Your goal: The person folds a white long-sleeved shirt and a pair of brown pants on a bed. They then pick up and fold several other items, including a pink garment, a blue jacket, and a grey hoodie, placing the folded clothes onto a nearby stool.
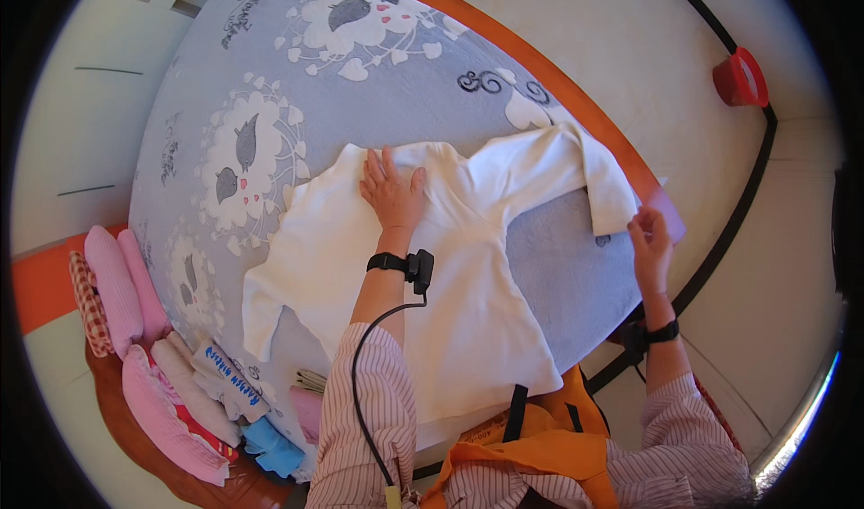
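Observation:
A white long-sleeved top [450, 302] lies spread flat on a grey-blue bedspread [270, 86] printed with white flower and bird shapes. My left hand [391, 189] presses flat, fingers apart, on the garment's shoulder near the neckline. My right hand [650, 243] pinches the cuff end of the right sleeve [601, 180], which stretches out toward the bed's right edge. The left sleeve [270, 306] lies loose toward the lower left.
Folded clothes [171, 392], pink, white, blue and checked, are stacked at the lower left on a wooden surface. An orange-brown bed rim [576, 95] runs along the right. A red bucket [740, 79] stands on the pale floor at upper right. An orange bag [531, 446] hangs at my front.

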{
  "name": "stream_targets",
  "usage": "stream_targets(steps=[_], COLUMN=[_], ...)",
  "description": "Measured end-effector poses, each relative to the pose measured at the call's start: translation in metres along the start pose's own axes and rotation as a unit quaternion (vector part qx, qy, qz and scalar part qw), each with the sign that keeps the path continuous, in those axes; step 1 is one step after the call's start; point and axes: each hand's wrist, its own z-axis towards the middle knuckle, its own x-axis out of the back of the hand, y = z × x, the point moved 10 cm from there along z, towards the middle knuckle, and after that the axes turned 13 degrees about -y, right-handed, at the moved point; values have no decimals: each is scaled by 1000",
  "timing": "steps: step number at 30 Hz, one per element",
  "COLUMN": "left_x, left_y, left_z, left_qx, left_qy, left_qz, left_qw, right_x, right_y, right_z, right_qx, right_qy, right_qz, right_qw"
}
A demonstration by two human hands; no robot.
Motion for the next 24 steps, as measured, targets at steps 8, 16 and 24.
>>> stream_targets(steps=[8, 16, 24], left_x=[-41, -79, 23], left_y=[119, 140, -6], left_z=[-132, -120, -145], left_qx=[-192, -151, -50], left_qy=[-64, -89, 87], left_qz=[-92, -35, -310], left_qw=[975, 984, 945], right_x=[-107, -121, -69], right_y=[52, 87, 70], right_z=[-254, -286, -251], right_qx=[-204, -242, -153], right_qy=[-290, -338, -290], right_qz=[13, 20, -105], right_qw=[935, 909, 939])
